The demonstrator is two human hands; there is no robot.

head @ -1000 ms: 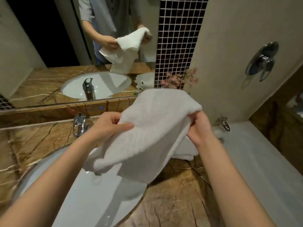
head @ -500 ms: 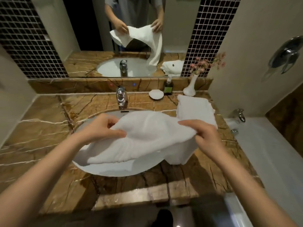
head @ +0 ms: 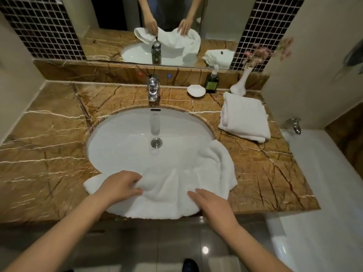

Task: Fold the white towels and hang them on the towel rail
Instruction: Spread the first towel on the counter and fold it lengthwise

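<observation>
Marble counter (head: 49, 154), brown with pale veins, takes up the left of my feed, with a mirror (head: 110, 42) above its back ledge. Next comes the left hand (head: 119, 186), fingers curled and bunching a fold of the loose white towel (head: 176, 185). That towel lies crumpled over the front rim of the sink (head: 127, 138) and the counter's near edge. Its right end is heaped up onto the basin's right side. A chrome faucet (head: 153, 89) stands behind the basin, on the centre line.

The right hand (head: 211, 203) lies flat on the towel's near right part, fingers straight and gripping nothing. Further right, at the back, I read a small white soap dish (head: 196, 90), a green pump bottle (head: 212, 82) and a white vase (head: 240, 85) holding pink flowers. They stand in a row along the ledge. Just in front of the vase a second towel, folded (head: 245, 116), rests on the counter, well apart from both hands. A white bathtub (head: 324, 183) borders the counter at the far right.
</observation>
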